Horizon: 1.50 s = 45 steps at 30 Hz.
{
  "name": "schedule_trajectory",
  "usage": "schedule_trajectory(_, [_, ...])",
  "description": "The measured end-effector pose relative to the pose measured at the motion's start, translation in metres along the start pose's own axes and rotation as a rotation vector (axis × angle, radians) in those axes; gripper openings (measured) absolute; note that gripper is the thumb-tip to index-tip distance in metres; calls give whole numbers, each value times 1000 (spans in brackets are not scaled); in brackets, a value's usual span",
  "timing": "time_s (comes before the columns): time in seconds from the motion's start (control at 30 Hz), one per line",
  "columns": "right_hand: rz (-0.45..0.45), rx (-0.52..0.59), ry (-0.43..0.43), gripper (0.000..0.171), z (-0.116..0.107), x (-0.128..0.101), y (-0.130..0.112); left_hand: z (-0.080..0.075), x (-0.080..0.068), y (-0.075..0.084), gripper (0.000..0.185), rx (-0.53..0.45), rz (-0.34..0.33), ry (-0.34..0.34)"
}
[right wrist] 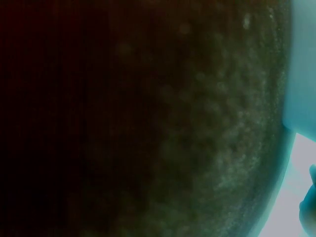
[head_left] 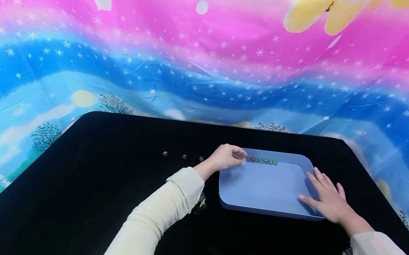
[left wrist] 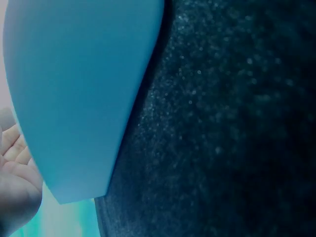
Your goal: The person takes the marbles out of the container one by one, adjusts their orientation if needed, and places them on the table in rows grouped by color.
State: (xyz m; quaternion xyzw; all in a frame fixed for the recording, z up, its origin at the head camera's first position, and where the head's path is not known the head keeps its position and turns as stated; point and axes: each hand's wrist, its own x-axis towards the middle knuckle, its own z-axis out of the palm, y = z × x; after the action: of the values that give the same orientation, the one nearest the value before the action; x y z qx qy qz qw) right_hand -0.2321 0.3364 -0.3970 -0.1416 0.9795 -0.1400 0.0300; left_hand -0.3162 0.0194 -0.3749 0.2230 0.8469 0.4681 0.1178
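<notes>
My left hand (head_left: 226, 156) reaches over the back left corner of the blue-grey tray (head_left: 261, 186). Its thumb and fingertips stand apart beside the left end of a row of small glass marbles (head_left: 265, 161); I see nothing held between them. That row lies along the tray's back side, reddish at the left and green toward the right. With fingers spread, my right hand (head_left: 327, 197) rests at the tray's right rim. In the left wrist view, part of the left hand (left wrist: 19, 173) shows behind the tray's side wall (left wrist: 84, 98).
On the black tabletop (head_left: 73, 180), left of the tray, lie a marble (head_left: 165, 153), another marble (head_left: 185, 156) and a third marble (head_left: 201, 159) close to the left wrist. A colourful printed cloth (head_left: 196, 61) hangs behind the table's far edge.
</notes>
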Motion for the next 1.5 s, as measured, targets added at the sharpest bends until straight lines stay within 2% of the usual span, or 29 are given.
schedule_trajectory(0.4, [-17,10,8,82,2,-1,1,6,13,-1,28,68,-24,11])
schedule_trajectory(0.63, [-13,16,0,82,2,1,1,8,27,1,29,220,4,-16])
schedule_trajectory(0.73, [-12,17,0,82,2,1,2,10,31,2,29,247,20,-32])
schedule_trajectory(0.87, [-17,30,-4,81,3,1,1,14,33,1,28,244,8,-33])
schedule_trajectory(1.13, [-27,27,-2,81,1,2,0,16,36,-2,28,261,-20,10])
schedule_trajectory(1.5, [-20,30,0,81,0,2,2,19,40,-6,28,400,26,-12])
